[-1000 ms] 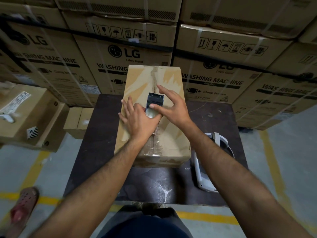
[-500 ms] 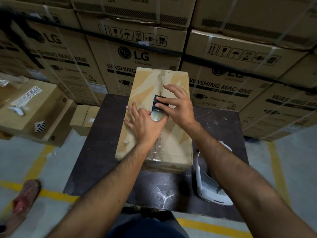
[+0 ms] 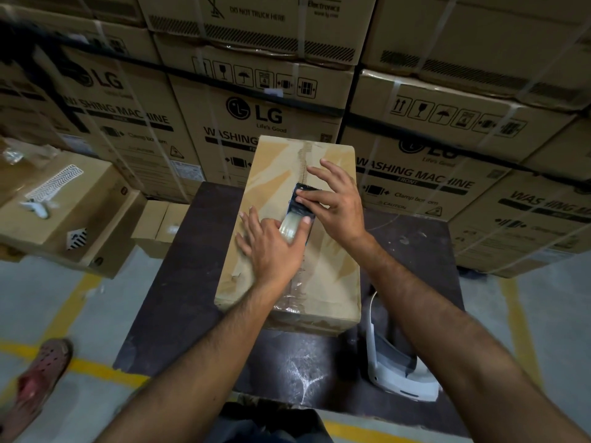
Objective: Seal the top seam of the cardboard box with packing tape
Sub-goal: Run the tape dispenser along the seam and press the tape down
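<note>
A long brown cardboard box (image 3: 332, 276) lies lengthwise on a dark table (image 3: 192, 282). Clear tape (image 3: 295, 289) covers the near half of its top seam; the far half of the seam shows bare, torn paper. A dark tape dispenser (image 3: 300, 203) with a clear roll sits on the seam at mid-box. My right hand (image 3: 335, 199) grips the dispenser from the right, fingers across its top. My left hand (image 3: 271, 247) lies flat on the box just behind it, thumb against the roll, pressing the tape down.
A white plastic device (image 3: 393, 366) lies on the table to the right of the box. Stacked washing-machine cartons (image 3: 268, 116) wall off the back. Smaller cartons (image 3: 64, 212) stand at left. A person's red sandal (image 3: 38, 375) is on the floor at lower left.
Both hands and the dispenser have slid further away along the seam, leaving more tape laid on the near part of the box.
</note>
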`<state>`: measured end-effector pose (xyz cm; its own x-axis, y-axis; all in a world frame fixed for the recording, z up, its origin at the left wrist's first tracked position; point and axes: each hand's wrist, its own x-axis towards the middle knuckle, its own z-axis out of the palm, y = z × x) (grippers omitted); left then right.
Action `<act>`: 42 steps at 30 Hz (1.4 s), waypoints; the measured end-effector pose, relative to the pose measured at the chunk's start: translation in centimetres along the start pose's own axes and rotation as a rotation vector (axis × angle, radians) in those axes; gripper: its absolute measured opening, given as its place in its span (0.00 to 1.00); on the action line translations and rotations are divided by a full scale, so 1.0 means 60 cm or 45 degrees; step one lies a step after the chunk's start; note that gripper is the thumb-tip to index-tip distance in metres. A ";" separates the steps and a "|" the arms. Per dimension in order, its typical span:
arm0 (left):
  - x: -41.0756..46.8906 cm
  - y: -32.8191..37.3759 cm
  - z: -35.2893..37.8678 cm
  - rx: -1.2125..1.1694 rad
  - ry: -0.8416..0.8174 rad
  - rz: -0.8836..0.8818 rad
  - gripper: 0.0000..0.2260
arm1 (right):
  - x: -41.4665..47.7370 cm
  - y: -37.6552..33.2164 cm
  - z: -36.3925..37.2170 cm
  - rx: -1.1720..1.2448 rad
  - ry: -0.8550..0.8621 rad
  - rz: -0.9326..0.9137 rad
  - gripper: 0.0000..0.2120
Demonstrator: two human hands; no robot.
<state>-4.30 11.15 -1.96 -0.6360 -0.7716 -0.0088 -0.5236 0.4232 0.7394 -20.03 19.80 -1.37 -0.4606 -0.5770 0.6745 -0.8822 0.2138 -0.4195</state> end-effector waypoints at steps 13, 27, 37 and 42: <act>0.020 -0.007 -0.020 -0.339 -0.246 -0.068 0.30 | 0.022 0.019 -0.002 -0.020 -0.036 -0.016 0.06; 0.006 -0.011 -0.014 -0.557 -0.373 -0.179 0.29 | 0.028 0.033 0.014 0.128 0.064 0.266 0.07; 0.004 -0.026 -0.021 -0.463 -0.510 -0.152 0.15 | 0.046 0.044 0.009 0.075 0.072 0.237 0.08; 0.002 -0.023 -0.030 -0.389 -0.527 -0.110 0.11 | 0.058 0.049 0.013 0.047 0.061 0.239 0.09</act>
<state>-2.66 9.60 -1.77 -0.8012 -0.5191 -0.2978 -0.4336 0.1606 0.8867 -24.13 17.79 -0.72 -0.6215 -0.4911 0.6103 -0.7767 0.2845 -0.5620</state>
